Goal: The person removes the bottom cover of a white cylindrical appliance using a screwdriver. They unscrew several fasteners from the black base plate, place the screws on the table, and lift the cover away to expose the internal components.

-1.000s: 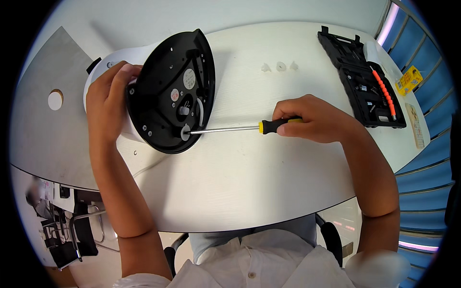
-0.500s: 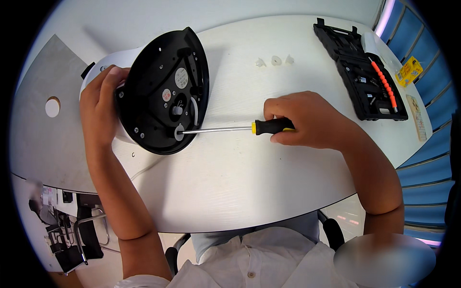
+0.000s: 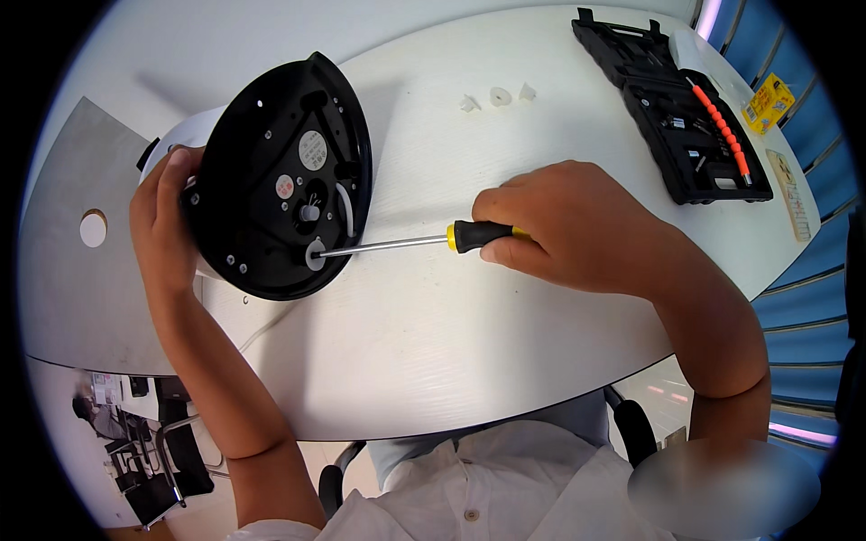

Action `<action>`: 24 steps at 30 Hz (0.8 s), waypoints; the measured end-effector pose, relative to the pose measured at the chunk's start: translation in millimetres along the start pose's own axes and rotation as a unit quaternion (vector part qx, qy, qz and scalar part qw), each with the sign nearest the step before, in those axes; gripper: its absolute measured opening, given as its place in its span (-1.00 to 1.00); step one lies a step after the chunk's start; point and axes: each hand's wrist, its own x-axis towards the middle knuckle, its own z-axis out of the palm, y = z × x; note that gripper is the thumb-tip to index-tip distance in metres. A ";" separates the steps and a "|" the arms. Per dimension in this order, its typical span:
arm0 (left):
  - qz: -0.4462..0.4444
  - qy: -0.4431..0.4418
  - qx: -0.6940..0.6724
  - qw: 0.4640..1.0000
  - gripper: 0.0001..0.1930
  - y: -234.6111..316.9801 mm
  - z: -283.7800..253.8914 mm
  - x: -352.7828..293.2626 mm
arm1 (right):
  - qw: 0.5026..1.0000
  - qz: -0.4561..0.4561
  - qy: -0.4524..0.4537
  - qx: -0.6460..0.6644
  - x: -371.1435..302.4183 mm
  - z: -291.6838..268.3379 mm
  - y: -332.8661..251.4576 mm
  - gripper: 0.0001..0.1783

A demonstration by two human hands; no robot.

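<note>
A white appliance with a black underside (image 3: 248, 180) lies tipped over, its base turned toward the right. My left hand (image 3: 169, 221) grips its left side, fingers curled round the edge; some fingertips are hidden. In my right hand (image 3: 577, 230) is a screwdriver (image 3: 467, 237) with a black and yellow handle, held nearly level. Its tip sits at a whitish round foot (image 3: 315, 256) low on the base; whether it engages a screw there cannot be seen. Round stickers, screws and a bent white cord piece show on the underside.
Small white plastic pieces (image 3: 501, 96) lie in the middle of the white table (image 3: 424, 352). At the far right an open black tool case (image 3: 658, 135) holds an orange flexible shaft (image 3: 719, 122). Beside it stand a yellow box (image 3: 769, 104) and a flat beige strip (image 3: 787, 194).
The view has shifted slightly, moving most things a little. My right hand still holds the screwdriver with its tip at the foot, and my left hand keeps its grip on the appliance.
</note>
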 end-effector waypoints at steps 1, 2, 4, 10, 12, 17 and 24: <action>0.002 0.006 0.008 1.000 -0.53 3.6 1.3 -1.3 | 1.000 0.015 -0.024 0.015 0.9 -0.5 0.3 -0.79; 0.003 0.012 0.016 1.000 -0.53 5.4 2.2 -1.9 | 0.998 0.029 -0.048 0.029 2.4 -1.6 0.2 -0.76; 0.004 0.015 0.011 1.000 -0.53 4.8 2.7 -0.9 | 0.992 0.060 -0.093 0.063 5.1 -3.8 -0.2 -0.71; 0.007 0.011 0.004 1.000 -0.53 7.2 3.4 -1.6 | 0.966 0.107 -0.170 0.164 10.0 -0.7 6.1 -0.70; 0.005 0.008 -0.007 1.000 -0.54 6.8 3.4 -1.7 | 0.961 0.104 -0.175 0.186 11.0 1.5 7.6 -0.69; 0.010 -0.007 -0.025 1.000 -0.55 4.7 1.4 -1.5 | 0.967 0.105 -0.157 0.172 12.7 0.7 7.8 -0.70; -0.002 -0.009 -0.046 0.999 -0.53 -0.5 -0.4 0.5 | 0.928 0.192 -0.198 0.250 13.4 -5.1 -3.6 -0.74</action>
